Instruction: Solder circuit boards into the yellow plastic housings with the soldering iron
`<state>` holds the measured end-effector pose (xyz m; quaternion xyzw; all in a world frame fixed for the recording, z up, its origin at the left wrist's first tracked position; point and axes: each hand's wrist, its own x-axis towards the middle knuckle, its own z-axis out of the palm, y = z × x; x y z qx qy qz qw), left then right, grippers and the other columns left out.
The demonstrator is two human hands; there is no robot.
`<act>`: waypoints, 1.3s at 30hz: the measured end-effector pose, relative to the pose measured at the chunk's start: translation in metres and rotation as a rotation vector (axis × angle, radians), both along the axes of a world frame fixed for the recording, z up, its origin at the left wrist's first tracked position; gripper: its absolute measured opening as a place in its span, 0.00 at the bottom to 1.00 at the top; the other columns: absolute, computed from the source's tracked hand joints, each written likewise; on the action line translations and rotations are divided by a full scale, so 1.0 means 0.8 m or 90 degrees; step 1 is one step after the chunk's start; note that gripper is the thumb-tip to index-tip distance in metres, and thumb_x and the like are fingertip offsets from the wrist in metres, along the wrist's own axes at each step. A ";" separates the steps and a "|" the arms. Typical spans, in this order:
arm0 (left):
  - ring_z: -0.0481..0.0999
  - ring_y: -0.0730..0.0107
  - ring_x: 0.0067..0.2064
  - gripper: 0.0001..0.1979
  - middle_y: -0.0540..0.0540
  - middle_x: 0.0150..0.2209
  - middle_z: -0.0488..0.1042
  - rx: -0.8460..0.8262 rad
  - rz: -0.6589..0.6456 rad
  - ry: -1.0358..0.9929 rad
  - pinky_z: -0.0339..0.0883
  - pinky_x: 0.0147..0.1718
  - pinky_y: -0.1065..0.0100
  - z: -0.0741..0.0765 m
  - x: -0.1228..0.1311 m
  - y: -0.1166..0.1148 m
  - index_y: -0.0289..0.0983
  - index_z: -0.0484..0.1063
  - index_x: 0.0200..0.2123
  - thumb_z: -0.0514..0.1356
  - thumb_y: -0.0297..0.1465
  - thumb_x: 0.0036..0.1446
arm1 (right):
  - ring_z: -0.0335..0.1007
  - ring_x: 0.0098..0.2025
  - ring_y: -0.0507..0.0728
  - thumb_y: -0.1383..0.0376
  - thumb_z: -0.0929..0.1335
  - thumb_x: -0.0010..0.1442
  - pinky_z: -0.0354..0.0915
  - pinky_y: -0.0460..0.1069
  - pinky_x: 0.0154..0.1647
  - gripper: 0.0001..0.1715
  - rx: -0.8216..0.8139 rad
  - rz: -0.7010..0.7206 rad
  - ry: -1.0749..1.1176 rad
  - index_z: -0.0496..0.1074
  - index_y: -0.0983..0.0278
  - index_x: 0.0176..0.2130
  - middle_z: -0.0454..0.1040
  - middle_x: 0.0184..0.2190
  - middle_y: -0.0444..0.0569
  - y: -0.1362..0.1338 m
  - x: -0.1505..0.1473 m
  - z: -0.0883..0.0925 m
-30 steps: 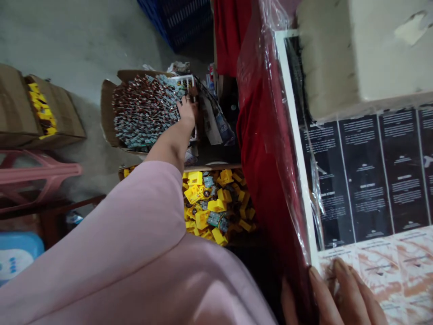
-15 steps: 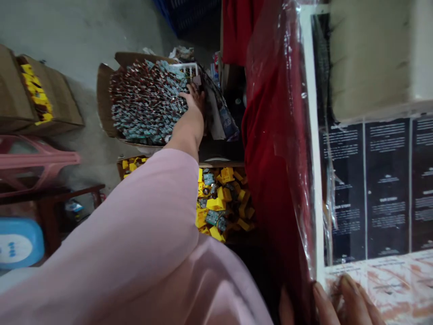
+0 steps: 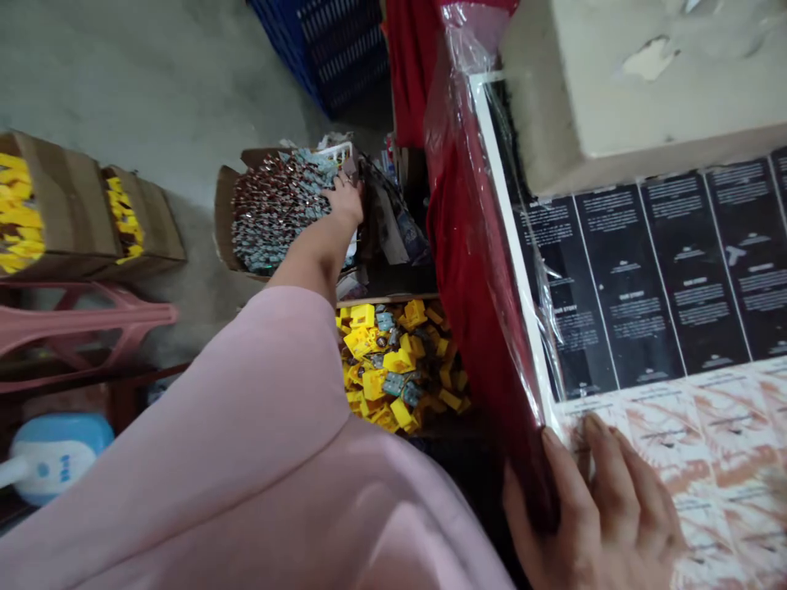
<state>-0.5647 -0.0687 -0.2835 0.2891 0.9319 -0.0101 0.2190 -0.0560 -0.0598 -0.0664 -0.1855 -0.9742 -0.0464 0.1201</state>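
My left hand is stretched out over the right side of a cardboard box packed with many thin grey-and-copper metal parts. Its fingers are spread at the edge of a small white basket; I see nothing held in them. On the table's near edge, my right hand rests with fingers apart on a printed sheet under clear plastic. Its thumb hangs over the red cloth at the side.
Below my left arm is a box of yellow plastic pieces mixed with grey ones. At left stand cartons, a pink plastic stool and a blue-and-white object. A blue crate is behind; a beige block sits on the table.
The view has shifted, bringing more of the table, my right hand and the left cartons into sight. My left hand stays by the white basket, its fingers still spread.
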 end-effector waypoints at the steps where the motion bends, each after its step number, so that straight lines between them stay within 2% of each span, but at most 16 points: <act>1: 0.47 0.42 0.74 0.33 0.17 0.78 0.41 -0.017 0.005 0.013 0.50 0.66 0.22 0.014 0.001 -0.006 0.23 0.53 0.73 0.60 0.22 0.71 | 0.72 0.65 0.78 0.59 0.79 0.60 0.71 0.69 0.61 0.55 0.016 -0.002 -0.010 0.57 0.63 0.76 0.62 0.74 0.64 0.000 -0.001 0.000; 4: 0.54 0.44 0.74 0.41 0.25 0.78 0.48 -0.066 0.025 0.055 0.59 0.68 0.34 0.057 -0.003 -0.027 0.31 0.54 0.74 0.69 0.27 0.64 | 0.73 0.64 0.76 0.58 0.78 0.63 0.71 0.69 0.61 0.55 -0.016 -0.035 -0.017 0.53 0.59 0.78 0.65 0.73 0.65 -0.003 -0.004 0.002; 7: 0.60 0.48 0.72 0.42 0.31 0.75 0.59 -0.083 0.015 0.075 0.63 0.69 0.44 0.099 -0.017 -0.057 0.36 0.52 0.77 0.67 0.32 0.66 | 0.73 0.65 0.76 0.57 0.78 0.63 0.70 0.70 0.63 0.55 -0.050 -0.055 -0.014 0.53 0.57 0.78 0.66 0.72 0.65 -0.005 -0.007 0.004; 9: 0.61 0.48 0.72 0.43 0.34 0.74 0.61 -0.089 0.021 0.092 0.62 0.70 0.46 0.122 -0.027 -0.080 0.37 0.49 0.78 0.66 0.35 0.67 | 0.73 0.65 0.77 0.58 0.78 0.63 0.70 0.70 0.63 0.55 -0.046 -0.046 -0.002 0.53 0.58 0.78 0.67 0.71 0.65 -0.004 -0.008 0.004; 13: 0.52 0.42 0.77 0.49 0.34 0.78 0.52 -0.091 0.083 0.155 0.57 0.73 0.41 0.150 -0.035 -0.120 0.39 0.40 0.80 0.66 0.39 0.66 | 0.73 0.65 0.79 0.59 0.78 0.63 0.71 0.72 0.61 0.54 -0.025 -0.016 0.019 0.54 0.61 0.78 0.68 0.70 0.67 -0.002 -0.008 0.001; 15: 0.53 0.43 0.77 0.47 0.32 0.77 0.53 -0.093 0.121 0.207 0.57 0.72 0.42 0.153 -0.032 -0.132 0.36 0.44 0.78 0.66 0.40 0.67 | 0.72 0.66 0.80 0.59 0.78 0.63 0.71 0.73 0.61 0.55 -0.037 -0.024 0.016 0.53 0.60 0.78 0.67 0.71 0.66 -0.001 -0.007 0.000; 18: 0.58 0.46 0.73 0.36 0.28 0.73 0.61 -0.110 0.133 0.235 0.60 0.71 0.47 0.144 -0.024 -0.138 0.26 0.57 0.72 0.62 0.40 0.70 | 0.72 0.66 0.81 0.59 0.78 0.63 0.71 0.73 0.61 0.55 -0.041 -0.028 0.016 0.52 0.58 0.78 0.65 0.72 0.65 -0.002 -0.007 0.000; 20: 0.58 0.48 0.72 0.32 0.28 0.71 0.63 -0.121 0.118 0.214 0.62 0.70 0.49 0.132 -0.019 -0.135 0.24 0.62 0.69 0.61 0.39 0.71 | 0.73 0.65 0.81 0.59 0.77 0.64 0.71 0.74 0.61 0.55 -0.041 -0.036 0.028 0.52 0.57 0.78 0.66 0.72 0.63 -0.004 -0.007 0.000; 24: 0.56 0.47 0.72 0.33 0.29 0.72 0.62 -0.132 0.090 0.176 0.64 0.68 0.49 0.102 -0.007 -0.125 0.25 0.64 0.70 0.64 0.36 0.68 | 0.74 0.64 0.81 0.56 0.76 0.64 0.72 0.75 0.58 0.51 -0.048 -0.073 0.050 0.55 0.51 0.77 0.69 0.70 0.59 -0.009 -0.006 -0.004; 27: 0.58 0.42 0.73 0.33 0.27 0.72 0.63 -0.121 0.011 0.157 0.64 0.66 0.48 0.074 0.007 -0.120 0.24 0.65 0.69 0.62 0.34 0.66 | 0.76 0.61 0.81 0.55 0.78 0.62 0.74 0.75 0.55 0.52 -0.040 -0.102 0.064 0.57 0.47 0.76 0.71 0.69 0.57 -0.004 -0.001 -0.011; 30: 0.58 0.40 0.74 0.33 0.25 0.71 0.64 -0.098 -0.057 0.143 0.57 0.69 0.48 0.043 0.024 -0.118 0.21 0.64 0.70 0.59 0.31 0.65 | 0.80 0.54 0.83 0.52 0.79 0.58 0.76 0.74 0.44 0.54 0.018 -0.024 0.064 0.59 0.51 0.76 0.72 0.67 0.59 0.014 0.006 -0.018; 33: 0.58 0.40 0.74 0.33 0.25 0.72 0.63 -0.083 -0.067 0.127 0.53 0.70 0.48 0.017 0.035 -0.118 0.21 0.64 0.70 0.58 0.29 0.63 | 0.82 0.49 0.85 0.51 0.80 0.56 0.76 0.72 0.35 0.54 0.091 0.064 0.077 0.63 0.59 0.74 0.73 0.65 0.61 0.027 0.007 -0.020; 34: 0.59 0.40 0.74 0.33 0.25 0.71 0.64 -0.080 -0.071 0.122 0.54 0.69 0.48 0.011 0.036 -0.118 0.22 0.65 0.69 0.58 0.29 0.63 | 0.82 0.48 0.85 0.52 0.80 0.56 0.76 0.73 0.34 0.54 0.101 0.074 0.082 0.64 0.61 0.74 0.73 0.65 0.62 0.027 0.006 -0.019; 36: 0.61 0.41 0.72 0.33 0.26 0.70 0.65 -0.075 -0.078 0.115 0.55 0.68 0.49 0.006 0.034 -0.117 0.23 0.66 0.69 0.60 0.29 0.62 | 0.81 0.52 0.86 0.55 0.80 0.57 0.78 0.75 0.41 0.53 0.080 0.034 0.091 0.64 0.60 0.74 0.72 0.66 0.61 0.020 0.000 -0.016; 39: 0.61 0.42 0.71 0.33 0.26 0.70 0.65 -0.074 -0.085 0.123 0.56 0.67 0.49 0.013 0.022 -0.114 0.24 0.66 0.68 0.62 0.31 0.63 | 0.77 0.59 0.86 0.58 0.80 0.59 0.76 0.78 0.53 0.51 0.022 -0.038 0.104 0.62 0.56 0.74 0.71 0.67 0.59 0.003 -0.008 -0.013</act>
